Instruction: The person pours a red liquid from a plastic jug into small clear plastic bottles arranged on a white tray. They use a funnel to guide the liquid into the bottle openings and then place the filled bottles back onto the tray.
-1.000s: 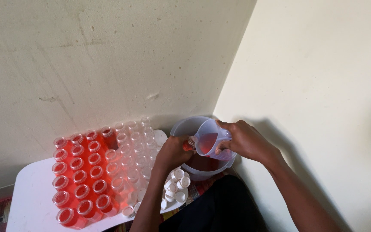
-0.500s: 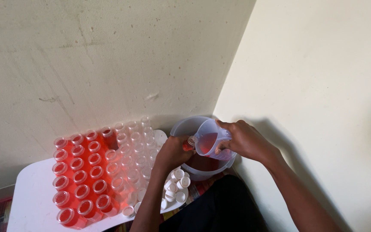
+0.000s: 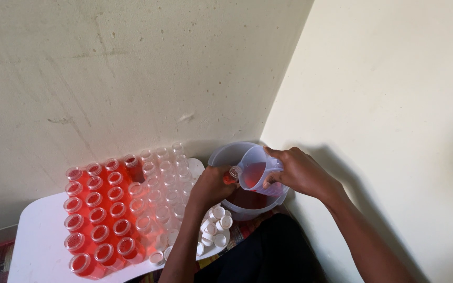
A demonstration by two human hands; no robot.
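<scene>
My right hand (image 3: pixel 301 172) grips a clear plastic jug (image 3: pixel 255 175) part full of red liquid, tilted to the left over a translucent bowl (image 3: pixel 232 155) that holds more red liquid. My left hand (image 3: pixel 209 186) holds a small clear bottle (image 3: pixel 232 173) at the jug's spout, its mouth touching the lip. On the white table (image 3: pixel 38 241) to the left stand several small bottles filled with red liquid (image 3: pixel 96 215) and, beside them, several clear bottles (image 3: pixel 164 181) with no red in them.
A heap of white caps (image 3: pixel 214 228) lies on the table's near right corner. Two pale walls meet in a corner just behind the bowl. My dark-clothed lap (image 3: pixel 268 251) is below the bowl.
</scene>
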